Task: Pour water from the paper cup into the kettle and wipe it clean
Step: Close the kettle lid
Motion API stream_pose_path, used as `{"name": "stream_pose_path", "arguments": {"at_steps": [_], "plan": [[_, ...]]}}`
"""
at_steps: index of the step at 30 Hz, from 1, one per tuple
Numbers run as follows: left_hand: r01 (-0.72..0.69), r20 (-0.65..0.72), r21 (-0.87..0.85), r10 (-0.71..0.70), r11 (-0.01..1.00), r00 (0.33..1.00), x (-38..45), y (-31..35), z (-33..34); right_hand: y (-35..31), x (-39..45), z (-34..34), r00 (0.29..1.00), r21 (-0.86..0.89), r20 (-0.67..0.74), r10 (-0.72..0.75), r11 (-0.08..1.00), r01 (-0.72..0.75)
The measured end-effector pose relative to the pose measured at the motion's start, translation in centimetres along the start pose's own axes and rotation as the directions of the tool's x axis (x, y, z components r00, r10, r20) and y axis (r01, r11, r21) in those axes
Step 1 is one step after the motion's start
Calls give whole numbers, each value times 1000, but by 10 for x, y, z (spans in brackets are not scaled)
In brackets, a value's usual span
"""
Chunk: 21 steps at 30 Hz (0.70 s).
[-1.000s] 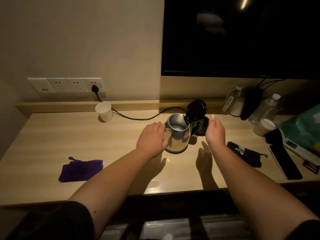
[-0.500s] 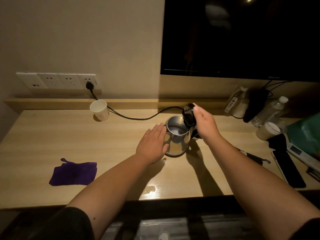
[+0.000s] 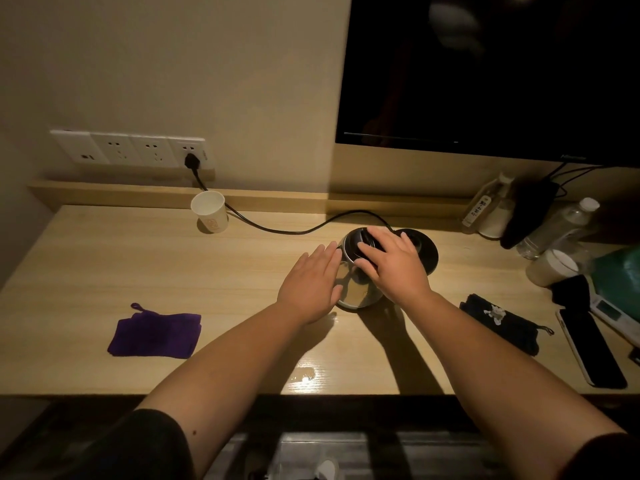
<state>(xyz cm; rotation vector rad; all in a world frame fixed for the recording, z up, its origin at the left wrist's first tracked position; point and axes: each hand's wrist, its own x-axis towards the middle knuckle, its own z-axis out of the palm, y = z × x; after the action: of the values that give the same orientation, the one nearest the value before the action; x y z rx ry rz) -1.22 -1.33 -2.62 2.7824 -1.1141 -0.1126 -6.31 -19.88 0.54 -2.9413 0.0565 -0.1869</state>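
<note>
Since half a second ago the black lid [image 3: 360, 242] has swung down onto the kettle [image 3: 356, 292], and the right hand [image 3: 394, 265] now lies flat on it, fingers spread. Left hand [image 3: 313, 285] rests open against the steel side. Both sit mid-desk [image 3: 104, 265] on pale wood, under a dark screen [image 3: 485, 71]. Far left of the hands stands the paper cup [image 3: 209, 216]; nearer left lies a purple cloth [image 3: 156, 334]. Hands hide the kettle's handle and most of its shiny body.
</note>
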Motion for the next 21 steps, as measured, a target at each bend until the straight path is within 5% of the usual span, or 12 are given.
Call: {"name": "stream_pose_path", "arguments": {"at_steps": [21], "plan": [[26, 39, 19, -27, 999, 999, 0, 4, -2, 0, -2, 4, 1000, 39, 11, 3, 999, -4]]}}
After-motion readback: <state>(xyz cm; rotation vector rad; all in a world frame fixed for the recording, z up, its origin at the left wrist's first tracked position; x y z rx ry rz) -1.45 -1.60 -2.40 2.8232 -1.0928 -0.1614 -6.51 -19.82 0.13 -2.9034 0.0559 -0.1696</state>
